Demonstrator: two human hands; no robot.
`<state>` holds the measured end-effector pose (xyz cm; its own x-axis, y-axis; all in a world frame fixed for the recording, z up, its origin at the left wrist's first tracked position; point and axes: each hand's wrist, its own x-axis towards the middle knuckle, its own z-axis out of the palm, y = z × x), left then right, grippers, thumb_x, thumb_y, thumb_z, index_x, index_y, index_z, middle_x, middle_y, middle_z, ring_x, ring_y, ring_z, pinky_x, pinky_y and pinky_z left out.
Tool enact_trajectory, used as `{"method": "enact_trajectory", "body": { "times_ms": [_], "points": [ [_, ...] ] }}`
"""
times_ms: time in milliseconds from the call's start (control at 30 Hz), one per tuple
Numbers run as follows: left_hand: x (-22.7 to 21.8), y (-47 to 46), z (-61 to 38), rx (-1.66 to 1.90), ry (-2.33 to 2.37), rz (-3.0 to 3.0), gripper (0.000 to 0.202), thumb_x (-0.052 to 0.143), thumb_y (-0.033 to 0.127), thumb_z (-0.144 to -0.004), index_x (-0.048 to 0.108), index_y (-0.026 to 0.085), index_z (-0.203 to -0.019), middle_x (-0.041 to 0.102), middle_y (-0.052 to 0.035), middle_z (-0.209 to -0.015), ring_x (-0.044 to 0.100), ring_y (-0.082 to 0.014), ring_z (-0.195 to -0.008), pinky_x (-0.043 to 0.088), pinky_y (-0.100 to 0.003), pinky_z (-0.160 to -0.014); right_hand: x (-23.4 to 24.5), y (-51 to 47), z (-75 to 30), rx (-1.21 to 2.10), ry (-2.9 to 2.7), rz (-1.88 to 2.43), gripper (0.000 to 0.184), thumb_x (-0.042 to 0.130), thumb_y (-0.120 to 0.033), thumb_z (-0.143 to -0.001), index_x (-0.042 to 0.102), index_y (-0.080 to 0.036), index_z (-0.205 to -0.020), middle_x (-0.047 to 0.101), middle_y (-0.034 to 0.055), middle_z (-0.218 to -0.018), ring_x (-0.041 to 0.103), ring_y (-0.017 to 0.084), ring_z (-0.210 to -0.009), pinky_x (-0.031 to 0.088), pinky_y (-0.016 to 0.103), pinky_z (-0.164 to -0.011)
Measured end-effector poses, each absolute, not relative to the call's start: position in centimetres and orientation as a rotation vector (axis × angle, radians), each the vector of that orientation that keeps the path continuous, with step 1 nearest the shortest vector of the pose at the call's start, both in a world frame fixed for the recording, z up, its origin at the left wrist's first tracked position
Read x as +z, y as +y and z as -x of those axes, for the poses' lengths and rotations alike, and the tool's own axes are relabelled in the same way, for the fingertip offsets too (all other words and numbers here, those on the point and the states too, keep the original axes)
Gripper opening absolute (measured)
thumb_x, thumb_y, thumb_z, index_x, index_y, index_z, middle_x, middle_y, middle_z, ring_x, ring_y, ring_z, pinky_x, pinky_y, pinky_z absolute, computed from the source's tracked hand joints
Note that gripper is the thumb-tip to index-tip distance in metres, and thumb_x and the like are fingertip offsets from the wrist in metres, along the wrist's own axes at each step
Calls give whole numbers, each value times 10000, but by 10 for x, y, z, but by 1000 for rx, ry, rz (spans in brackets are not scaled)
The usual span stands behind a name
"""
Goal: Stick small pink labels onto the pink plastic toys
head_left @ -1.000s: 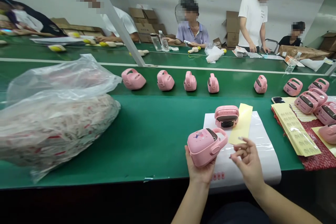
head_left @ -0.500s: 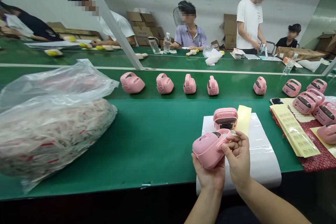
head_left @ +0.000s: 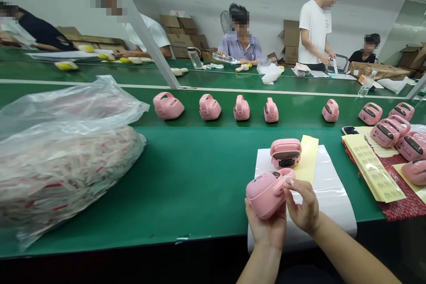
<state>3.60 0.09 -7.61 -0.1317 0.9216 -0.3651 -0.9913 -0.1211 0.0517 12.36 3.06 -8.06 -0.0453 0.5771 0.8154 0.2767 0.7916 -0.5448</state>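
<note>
My left hand [head_left: 268, 226] cradles a pink portable speaker [head_left: 264, 195] from below, tilted, with its carrying handle towards the right. At the joint of that handle, my right hand [head_left: 304, 204] has thumb and index finger brought together. A small pale bit shows at the fingertips; whether it is a sticker or a nail I cannot tell. Just behind, a second pink speaker [head_left: 285, 153] stands upright on a white sheet [head_left: 329, 186], its handle raised and a dark panel facing me. Beside it lies a pale yellow backing sheet [head_left: 308, 155].
Several pink speakers [head_left: 209, 107] stand in a row along the green table [head_left: 193, 177]. More crowd the right on red bubble wrap [head_left: 406, 204], near yellow sticker sheets [head_left: 376, 168] and a phone [head_left: 350, 130]. A large plastic bag [head_left: 69, 173] fills the left. Co-workers sit and stand opposite.
My right hand has dropped slightly along the handle, its fingers drawn in closer to the joint. The held speaker sits a little lower. Across the table, a co-worker has tipped a bottle sideways.
</note>
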Motion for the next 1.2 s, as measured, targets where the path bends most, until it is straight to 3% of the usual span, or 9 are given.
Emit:
{"method": "enact_trajectory", "body": {
  "times_ms": [167, 333, 500, 600, 733, 833, 967, 1200],
  "points": [
    [-62, 2, -42, 1734, 416, 322, 415, 422, 306, -878, 515, 201, -1269, 715, -97, -930, 688, -223, -734, 572, -328, -655, -60, 30, -123, 380, -1528, 739, 319, 499, -150, -888, 427, -262, -1178, 654, 55, -927, 687, 168, -740, 594, 350, -668],
    [-48, 0, -45, 1713, 465, 375, 431, 360, 293, -912, 464, 162, -1310, 720, -111, -899, 693, -203, -696, 568, -279, -606, -55, 30, -127, 1, -1691, 640, 408, 525, -101, -880, 452, -288, -1235, 711, 45, -885, 696, 190, -752, 582, 344, -630],
    [-45, 1, -44, 1742, 530, 394, 459, 326, 304, -924, 424, 120, -1332, 724, -111, -796, 688, -198, -619, 559, -256, -539, -65, 36, -141, -39, -1916, 546, 421, 511, -97, -880, 441, -271, -1257, 696, 94, -1095, 695, 217, -931, 571, 355, -660],
    [-46, 2, -44, 1756, 533, 375, 441, 377, 286, -902, 456, 142, -1311, 726, -98, -813, 690, -203, -639, 563, -266, -556, -60, 41, -146, 31, -1980, 439, 475, 517, -69, -859, 427, -292, -1269, 691, 82, -1104, 680, 217, -975, 558, 345, -683],
    [-47, 3, -46, 1758, 552, 373, 405, 393, 271, -906, 499, 149, -1278, 719, -94, -812, 691, -208, -659, 571, -282, -574, -46, 38, -141, 263, -1783, 555, 476, 568, -98, -834, 426, -289, -1246, 691, 46, -905, 680, 190, -831, 546, 305, -633],
    [-43, 3, -47, 1744, 584, 398, 405, 345, 283, -933, 497, 132, -1277, 720, -110, -801, 687, -196, -610, 563, -262, -525, -39, 28, -132, 616, -1555, 691, 399, 590, -137, -812, 466, -272, -1166, 635, 34, -918, 655, 139, -701, 526, 254, -572],
    [-37, 3, -48, 1768, 597, 387, 427, 295, 273, -952, 468, 102, -1304, 723, -131, -802, 689, -192, -605, 565, -254, -515, -37, 22, -122, 1011, -1256, 806, 405, 644, -178, -759, 465, -266, -1112, 594, -4, -901, 635, 103, -639, 543, 246, -611],
    [-34, 1, -48, 1793, 604, 388, 451, 274, 276, -965, 425, 87, -1345, 725, -138, -781, 695, -193, -597, 567, -245, -504, -38, 25, -117, 1165, -1143, 839, 439, 678, -198, -701, 470, -251, -1085, 577, -17, -880, 599, 87, -608, 553, 248, -633]
  ]
}}
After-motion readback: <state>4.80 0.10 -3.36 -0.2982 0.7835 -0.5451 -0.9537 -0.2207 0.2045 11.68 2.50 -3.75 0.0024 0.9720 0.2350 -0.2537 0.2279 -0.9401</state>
